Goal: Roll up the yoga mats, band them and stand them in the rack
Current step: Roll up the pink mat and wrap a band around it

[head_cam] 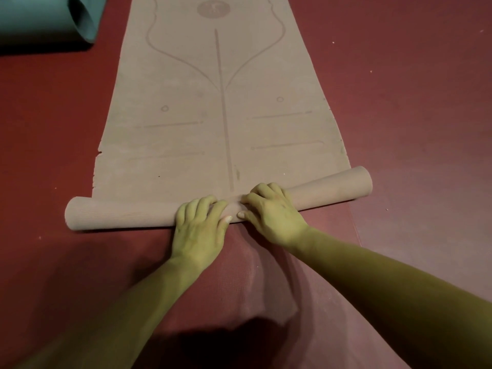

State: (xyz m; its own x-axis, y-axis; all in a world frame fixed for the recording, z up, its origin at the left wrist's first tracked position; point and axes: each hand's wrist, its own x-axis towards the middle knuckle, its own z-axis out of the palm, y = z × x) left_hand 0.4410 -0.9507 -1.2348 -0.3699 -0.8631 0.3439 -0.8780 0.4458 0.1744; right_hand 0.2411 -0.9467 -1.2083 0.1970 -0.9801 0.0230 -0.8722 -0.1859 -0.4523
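The light is dim and warm, and a reddish cast lies over the floor (412,102) and the mat (213,134). The left hand (199,225) and right hand (274,214) look yellow-green under it. A dark, soft-edged shadow spreads over the near floor between the forearms, and a narrow one lies along the near side of the teal roll (40,20) at far left. The mat's long edges bow outward, a wide-angle warp. Its printed lines are faint, and detail is soft throughout.

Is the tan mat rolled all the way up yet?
No, only the near end of the tan mat is rolled; the rest lies flat on the floor.
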